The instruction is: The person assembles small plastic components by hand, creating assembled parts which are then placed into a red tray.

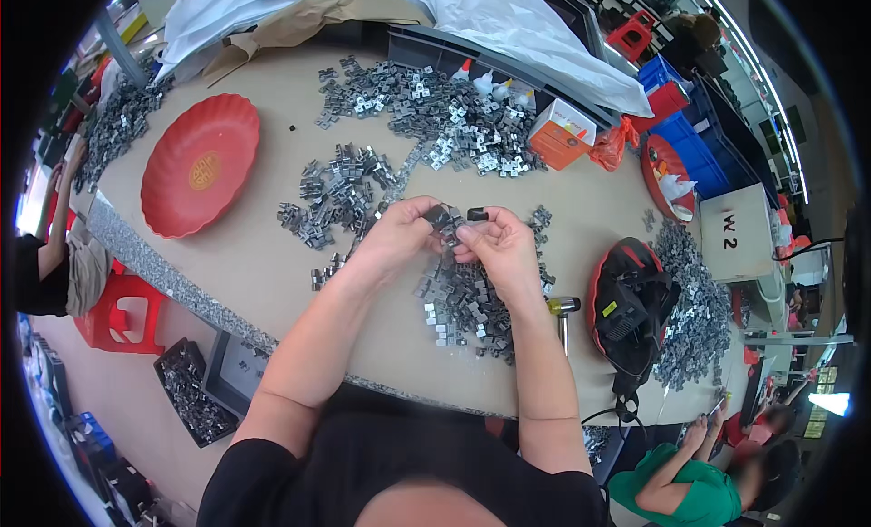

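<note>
Near edge: one mallet (563,306) lies just beside the right forearm, on the table (272,282).
Near pile: one heap of grey metal parts (463,305) between the forearms; pieces too many to count.
Held metal part (448,232): directly between the fingertips, above the near pile's far end; one or two pieces, and their long axis, cannot be told.
Left hand (404,226): fingers closed in a pinch on its left side.
Right hand (499,241): pinched on its right side; neither hand is clearly nearer.
Scalloped red trays: one (181,164) by the left edge, one (595,296) toward the right, under a black bag (631,305).
Left pile (340,191): one, beyond the left forearm.
Far edge: one far pile (435,110), four bottles (484,82), one orange-and-white box (561,135).
</note>
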The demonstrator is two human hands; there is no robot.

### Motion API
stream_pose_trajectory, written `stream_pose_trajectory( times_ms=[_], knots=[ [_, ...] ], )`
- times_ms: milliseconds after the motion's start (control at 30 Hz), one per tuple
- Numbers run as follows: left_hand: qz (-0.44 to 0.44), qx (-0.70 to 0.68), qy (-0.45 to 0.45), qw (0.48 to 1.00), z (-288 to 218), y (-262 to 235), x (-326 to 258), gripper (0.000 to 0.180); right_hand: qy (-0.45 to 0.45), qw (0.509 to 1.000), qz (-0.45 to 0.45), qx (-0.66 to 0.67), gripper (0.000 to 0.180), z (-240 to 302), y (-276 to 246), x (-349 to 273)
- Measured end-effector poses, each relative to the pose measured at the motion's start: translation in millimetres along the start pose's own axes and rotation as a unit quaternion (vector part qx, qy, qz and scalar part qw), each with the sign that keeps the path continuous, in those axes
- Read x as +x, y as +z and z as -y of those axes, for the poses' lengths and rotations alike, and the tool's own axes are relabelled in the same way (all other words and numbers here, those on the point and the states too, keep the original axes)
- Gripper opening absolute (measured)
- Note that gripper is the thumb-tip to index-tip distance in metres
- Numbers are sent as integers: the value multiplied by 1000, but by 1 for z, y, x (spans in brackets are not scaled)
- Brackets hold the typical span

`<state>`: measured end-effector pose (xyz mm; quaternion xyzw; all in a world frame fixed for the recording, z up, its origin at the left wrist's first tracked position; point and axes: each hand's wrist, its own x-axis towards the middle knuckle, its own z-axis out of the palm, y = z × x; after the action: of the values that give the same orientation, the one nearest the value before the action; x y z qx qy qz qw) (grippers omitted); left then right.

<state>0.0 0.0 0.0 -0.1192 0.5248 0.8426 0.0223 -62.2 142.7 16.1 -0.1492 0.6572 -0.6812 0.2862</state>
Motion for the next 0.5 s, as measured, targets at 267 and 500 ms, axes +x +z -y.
stream_pose_trajectory(
  times_ms=[267, 500],
  knots=[
    [-52, 53, 37, 997, 1, 6, -3, 19, 13, 1000, -11, 17, 24, -2, 3, -2],
    [-54, 59, 30, 996, 1, 5, -3, 20, 10, 1000, -26, -4, 18, -2, 6, -2]
  ],
)
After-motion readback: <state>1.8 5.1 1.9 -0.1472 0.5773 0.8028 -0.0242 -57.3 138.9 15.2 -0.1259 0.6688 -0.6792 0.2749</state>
